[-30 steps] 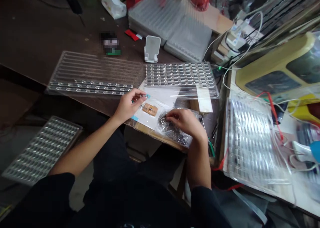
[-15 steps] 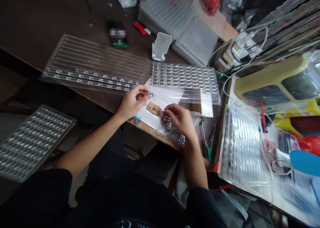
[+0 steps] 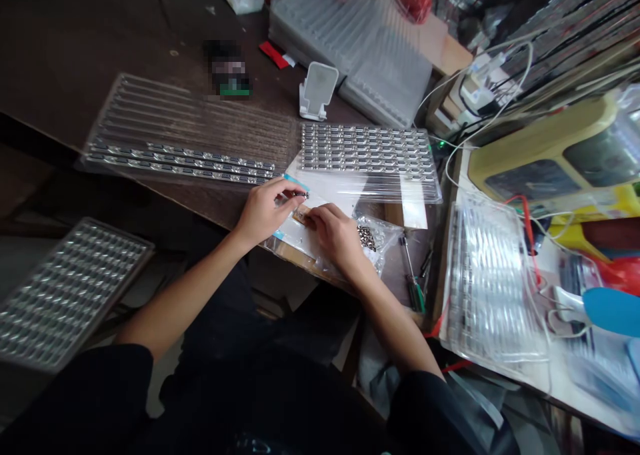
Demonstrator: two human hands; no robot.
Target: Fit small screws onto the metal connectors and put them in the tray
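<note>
A small metallic connector with a dark row along it [image 3: 301, 194] is in the left hand [image 3: 261, 212], whose grip is narrow, thumb and fingertips pinching the piece just above a flat, light-brown wooden block [image 3: 301, 214]. The right hand [image 3: 336, 234] has its grip narrow too, fingertips bunched at the block's near right edge; whether they hold a tiny part, I cannot tell. The block lies on a smooth white sheet [image 3: 327, 184] with blue patches at its edges. Just beside the right hand, a crinkled clear plastic bag [image 3: 387, 234] bears loose, shiny metal parts [image 3: 367, 238]. Beyond the sheet, a ribbed clear plastic tray [image 3: 350, 150] carries close rows of silvery connectors, and to its left a longer ribbed tray [image 3: 165, 112] has filled rows only along its near side. The dark brown table [image 3: 60, 62], scuffed and dull, also holds a white plastic stand [image 3: 319, 87], stacked translucent trays [image 3: 325, 32] and a green-handled screwdriver [image 3: 417, 296]. At the right stands a cream-yellow casing with dark windows [image 3: 545, 150], near white cables; at lower left is another filled tray [image 3: 70, 295]. Compared with half a second earlier, the right hand has moved from over the bag to the block, uncovering the loose parts.
</note>
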